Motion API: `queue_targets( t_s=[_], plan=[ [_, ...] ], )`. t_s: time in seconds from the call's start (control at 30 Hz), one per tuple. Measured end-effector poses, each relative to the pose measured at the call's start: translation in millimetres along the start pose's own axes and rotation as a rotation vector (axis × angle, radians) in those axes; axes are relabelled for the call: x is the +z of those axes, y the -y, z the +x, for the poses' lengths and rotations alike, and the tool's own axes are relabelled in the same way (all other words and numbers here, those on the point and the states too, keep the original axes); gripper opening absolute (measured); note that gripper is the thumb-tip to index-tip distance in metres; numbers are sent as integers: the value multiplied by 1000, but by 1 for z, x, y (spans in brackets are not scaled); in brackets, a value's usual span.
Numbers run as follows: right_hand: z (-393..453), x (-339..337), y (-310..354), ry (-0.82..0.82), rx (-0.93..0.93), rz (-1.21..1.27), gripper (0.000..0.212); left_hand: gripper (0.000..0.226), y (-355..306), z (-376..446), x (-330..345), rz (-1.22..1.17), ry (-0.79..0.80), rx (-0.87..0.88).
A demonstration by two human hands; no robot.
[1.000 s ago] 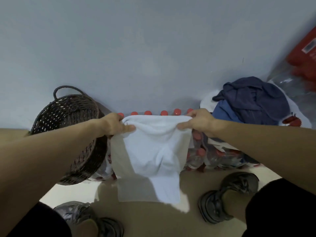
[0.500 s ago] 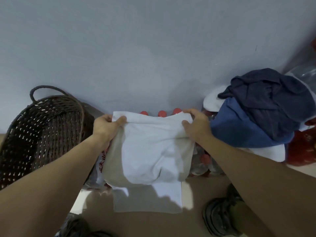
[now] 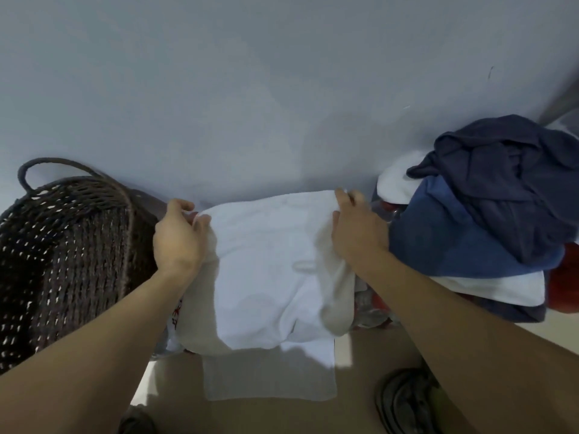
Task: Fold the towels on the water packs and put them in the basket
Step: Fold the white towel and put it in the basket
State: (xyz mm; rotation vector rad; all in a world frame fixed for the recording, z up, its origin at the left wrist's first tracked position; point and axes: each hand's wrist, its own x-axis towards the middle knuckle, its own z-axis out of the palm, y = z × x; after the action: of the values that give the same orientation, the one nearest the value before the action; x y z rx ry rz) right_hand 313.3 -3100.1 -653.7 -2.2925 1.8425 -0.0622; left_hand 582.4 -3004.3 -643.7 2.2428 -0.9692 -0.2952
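The big brown basket [image 3: 72,261] is sitting left of the white towel [image 3: 269,277], which is lying over the water packs [image 3: 372,308]. The left hand [image 3: 177,236] and right hand [image 3: 357,233] are pinching its far corners.

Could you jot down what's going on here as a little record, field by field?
activity: spreading a white towel over the water packs
left hand: pinches the towel's far left corner
right hand: pinches its far right corner
towel's near edge: hangs down toward the floor
basket: dark wicker, at left, no towel visible inside
waiting pile: navy cloth on a blue towel, at right
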Motion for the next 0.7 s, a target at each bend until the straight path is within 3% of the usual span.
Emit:
queue_targets(
  t_s=[0.07,0.13,0.23,0.33,0.43,0.53,0.7],
  plan=[
    [0,-5,8,15,46,-39,42,34,-5,-6,2,185,-6,71],
    [-4,-10,13,-72,102,-54,44,41,-16,-18,5,339,-60,258],
    [-26,-13,27,-196,-51,-64,55,45,-29,-42,17,359,37,455],
    [-62,7,45,-134,-230,5,66,59,-19,-59,35,373,287,339],
    [-80,31,38,47,-176,45,77,65,4,-58,38,446,309,362],
    [-79,34,15,39,-225,-25,77,73,15,-53,30,473,325,369],
    [-74,29,-1,61,-331,64,70,74,5,-50,12,361,446,340]
  ],
)
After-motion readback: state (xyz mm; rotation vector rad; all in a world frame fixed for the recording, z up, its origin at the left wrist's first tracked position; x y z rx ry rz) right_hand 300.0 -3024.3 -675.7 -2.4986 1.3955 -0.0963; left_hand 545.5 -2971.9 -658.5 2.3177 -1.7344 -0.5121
